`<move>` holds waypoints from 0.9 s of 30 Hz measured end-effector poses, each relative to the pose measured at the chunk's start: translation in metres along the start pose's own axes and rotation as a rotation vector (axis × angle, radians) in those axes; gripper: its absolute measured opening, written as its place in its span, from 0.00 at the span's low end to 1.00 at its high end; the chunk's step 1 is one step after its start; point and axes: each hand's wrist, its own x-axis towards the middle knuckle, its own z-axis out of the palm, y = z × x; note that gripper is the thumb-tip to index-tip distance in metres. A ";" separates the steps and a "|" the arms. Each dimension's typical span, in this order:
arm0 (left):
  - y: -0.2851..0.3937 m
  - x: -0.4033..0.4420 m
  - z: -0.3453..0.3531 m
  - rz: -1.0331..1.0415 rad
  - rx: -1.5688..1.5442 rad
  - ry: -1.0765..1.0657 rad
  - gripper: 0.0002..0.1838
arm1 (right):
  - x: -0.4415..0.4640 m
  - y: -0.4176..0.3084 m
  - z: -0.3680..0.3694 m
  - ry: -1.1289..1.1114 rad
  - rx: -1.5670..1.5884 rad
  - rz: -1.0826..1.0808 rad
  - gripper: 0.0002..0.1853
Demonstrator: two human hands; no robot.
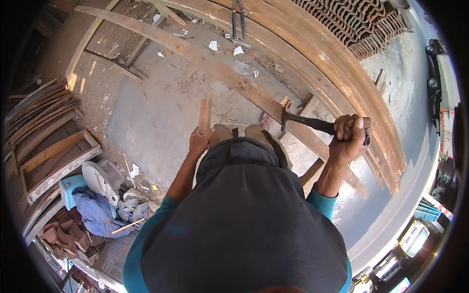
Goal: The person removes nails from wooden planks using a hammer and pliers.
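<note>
My right hand (350,136) is wrapped round the dark handle of a hammer (312,123). The hammer's head lies over a long wooden plank (195,54) that runs diagonally across the view; whether it touches the wood I cannot tell. On the other side, my left hand (199,141) grips the near end of a short wooden block (205,115), which points away from me beside my knee. Bent nails (188,85) and wood scraps are strewn over the floor beyond the block. Part of a foot (264,119) shows near the hammer's head.
Thick timber beams (317,53) curve along the far right, with long-handled pincers (238,22) on them. Stacked roof tiles (361,24) stand behind. At left are a wooden frame (58,166), more planks (39,117) and a blue cloth bundle (97,207). Vehicles stand at far right.
</note>
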 end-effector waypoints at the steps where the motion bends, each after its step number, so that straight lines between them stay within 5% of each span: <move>1: -0.016 0.000 -0.006 -0.061 -0.022 0.017 0.24 | -0.001 0.002 0.006 -0.024 0.021 -0.030 0.15; 5: -0.091 0.005 -0.029 -0.131 0.062 0.007 0.26 | -0.020 0.012 0.045 0.166 -0.271 -0.098 0.15; 8: -0.132 0.023 -0.046 -0.080 0.226 -0.045 0.31 | -0.041 0.014 0.078 -0.154 -0.451 -0.229 0.11; 14: -0.047 0.031 -0.060 0.018 0.285 -0.305 0.31 | -0.066 0.013 0.081 -0.266 -0.544 -0.333 0.10; 20: -0.064 0.070 -0.076 0.240 0.312 -0.368 0.25 | -0.070 0.012 0.051 0.036 -0.423 -0.256 0.06; 27: 0.050 0.017 -0.042 0.575 0.343 -0.255 0.27 | -0.055 0.015 0.023 0.271 -0.307 -0.165 0.11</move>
